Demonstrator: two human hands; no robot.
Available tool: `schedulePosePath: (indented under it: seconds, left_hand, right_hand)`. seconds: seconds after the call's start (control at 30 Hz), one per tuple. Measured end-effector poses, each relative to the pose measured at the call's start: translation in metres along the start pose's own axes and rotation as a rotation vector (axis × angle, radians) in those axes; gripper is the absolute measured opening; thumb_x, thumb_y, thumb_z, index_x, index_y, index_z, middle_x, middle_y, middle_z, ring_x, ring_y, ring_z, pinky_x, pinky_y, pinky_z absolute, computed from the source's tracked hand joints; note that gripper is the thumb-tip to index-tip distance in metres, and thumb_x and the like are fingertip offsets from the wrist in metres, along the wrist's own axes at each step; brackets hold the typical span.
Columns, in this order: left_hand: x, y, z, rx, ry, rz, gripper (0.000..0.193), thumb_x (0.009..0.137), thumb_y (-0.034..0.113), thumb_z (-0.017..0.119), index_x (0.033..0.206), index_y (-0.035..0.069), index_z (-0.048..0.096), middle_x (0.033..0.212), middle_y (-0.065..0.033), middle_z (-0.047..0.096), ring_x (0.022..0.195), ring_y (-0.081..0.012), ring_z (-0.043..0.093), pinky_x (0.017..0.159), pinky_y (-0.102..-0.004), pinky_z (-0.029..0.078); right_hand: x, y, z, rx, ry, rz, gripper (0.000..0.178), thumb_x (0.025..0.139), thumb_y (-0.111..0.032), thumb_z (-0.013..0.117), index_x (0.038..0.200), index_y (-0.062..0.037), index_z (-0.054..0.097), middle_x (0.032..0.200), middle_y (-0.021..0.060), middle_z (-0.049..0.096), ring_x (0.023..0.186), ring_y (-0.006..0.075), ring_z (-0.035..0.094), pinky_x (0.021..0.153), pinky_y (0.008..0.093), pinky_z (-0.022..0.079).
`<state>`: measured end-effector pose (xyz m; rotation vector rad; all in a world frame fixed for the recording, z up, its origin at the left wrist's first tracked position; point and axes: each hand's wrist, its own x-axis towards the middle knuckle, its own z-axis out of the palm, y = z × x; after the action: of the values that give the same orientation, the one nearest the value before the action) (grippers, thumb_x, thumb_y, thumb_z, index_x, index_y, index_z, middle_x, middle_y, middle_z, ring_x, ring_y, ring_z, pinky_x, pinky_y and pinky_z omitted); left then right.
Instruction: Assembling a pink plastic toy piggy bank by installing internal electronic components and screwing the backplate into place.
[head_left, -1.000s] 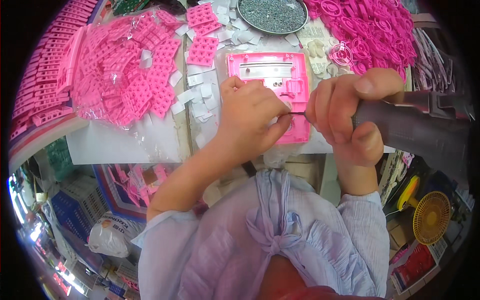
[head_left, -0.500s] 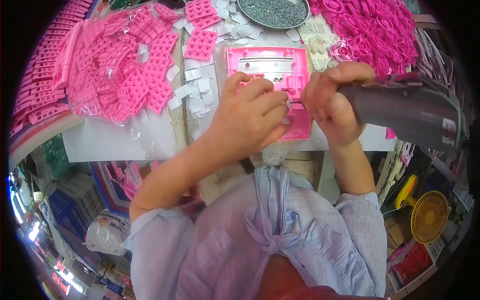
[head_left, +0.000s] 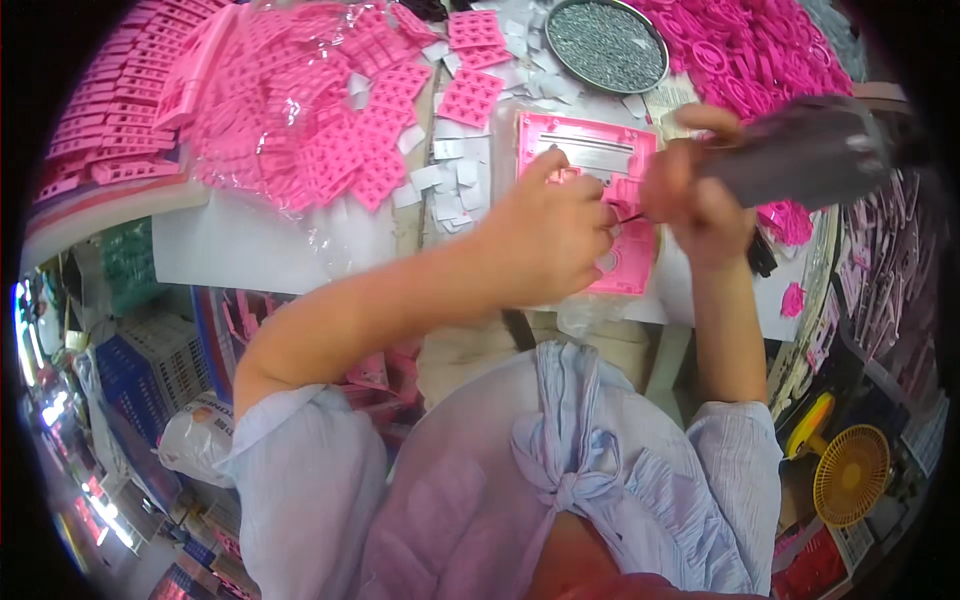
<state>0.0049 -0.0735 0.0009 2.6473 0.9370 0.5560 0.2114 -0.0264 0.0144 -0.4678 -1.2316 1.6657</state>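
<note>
A shallow pink plastic casing [head_left: 635, 268] lies on the table in front of me. My left hand [head_left: 550, 240] is over its near left part, fingers curled and bunched by the bit. What they pinch, if anything, is hidden. My right hand [head_left: 700, 200], blurred by motion, is wrapped round a dark grey power screwdriver [head_left: 800, 150]. The tool lies almost level, its back end pointing right. Its thin dark bit [head_left: 630, 218] reaches left over the casing, up to my left fingertips.
Pink grid-like parts [head_left: 340, 130] fill a clear bag at left, beside loose white squares [head_left: 455, 180]. A round tray [head_left: 548, 42] of small screws stands behind the casing. Magenta parts [head_left: 750, 50] are heaped at far right. A yellow fan [head_left: 850, 475] stands low at right.
The view has shifted, so the table's things sit further right. The screwdriver's back end has swung away from me. Both hands remain over the casing, the bit still by my left fingers.
</note>
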Motion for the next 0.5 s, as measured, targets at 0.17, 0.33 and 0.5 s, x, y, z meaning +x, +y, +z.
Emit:
schedulePosePath:
  seconds: [0.17,0.33,0.5]
  left_hand:
    - [-0.018,-0.086,-0.04,0.303,0.26,-0.307,0.022,0.08,0.017,0.073,0.1,0.009,0.07,0.097,-0.006,0.07,0.104,-0.0271,0.064,0.094,-0.0484,0.044]
    - [-0.014,-0.11,-0.043,0.507,0.0,-0.417,0.016,0.085,0.015,0.068,0.099,0.007,0.07,0.093,-0.0082,0.07,0.092,-0.0292,0.066,0.093,-0.0468,0.046]
    - [-0.035,-0.082,-0.063,-0.36,0.309,-0.753,0.022,0.099,0.023,0.06,0.104,0.003,0.068,0.097,-0.0074,0.073,0.092,-0.0207,0.069,0.091,-0.0401,0.049]
  right_hand:
    - [0.014,-0.041,-0.015,-0.077,0.044,-0.304,0.045,0.097,-0.015,0.058,0.137,0.002,0.047,0.065,-0.0016,0.041,0.054,0.0102,0.039,0.051,0.028,0.035]
    - [0.021,-0.067,-0.014,-0.335,0.189,-0.241,0.047,0.096,-0.012,0.061,0.137,0.0051,0.046,0.075,0.0033,0.053,0.067,0.0131,0.051,0.062,0.0291,0.042]
    - [0.009,-0.056,0.01,-1.014,0.603,-0.67,0.055,0.085,-0.005,0.073,0.134,0.0029,0.05,0.107,0.0114,0.063,0.106,0.0226,0.06,0.082,0.0324,0.05]
